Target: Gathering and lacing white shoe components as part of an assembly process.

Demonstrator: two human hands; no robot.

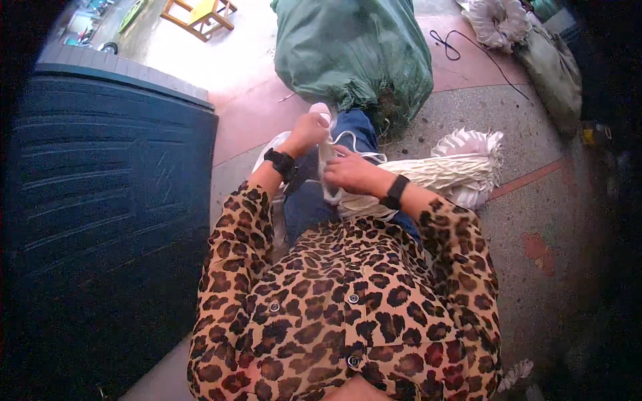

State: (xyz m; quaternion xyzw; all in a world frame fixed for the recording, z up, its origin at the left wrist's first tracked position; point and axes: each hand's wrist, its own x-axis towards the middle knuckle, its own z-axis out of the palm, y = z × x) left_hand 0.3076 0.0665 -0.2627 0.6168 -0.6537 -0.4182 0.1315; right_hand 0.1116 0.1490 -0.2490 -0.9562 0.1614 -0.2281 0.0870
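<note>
My left hand (309, 131) is closed on a white fabric strip (325, 155) above my lap, its fingers pinched at the strip's upper end. Lower down and to the right, my right hand (353, 172) closes on the same strip with thumb and fingers. A thin white loop (351, 139) curls out beside the hands over my blue trousers. Across my right thigh lies a long bundle of white strips (428, 172), its gathered, frilled end (473, 150) fanning out to the right. More white material shows behind my left wrist. Fingers partly cover what they grip.
A large green sack (354, 53) stands just ahead of my knees. To the left is a dark blue panelled door (114, 154). At the far right a grey-green sack (552, 80) sits by another white bundle (496, 23), near a black cord (487, 57). A wooden stool (200, 17) stands far left.
</note>
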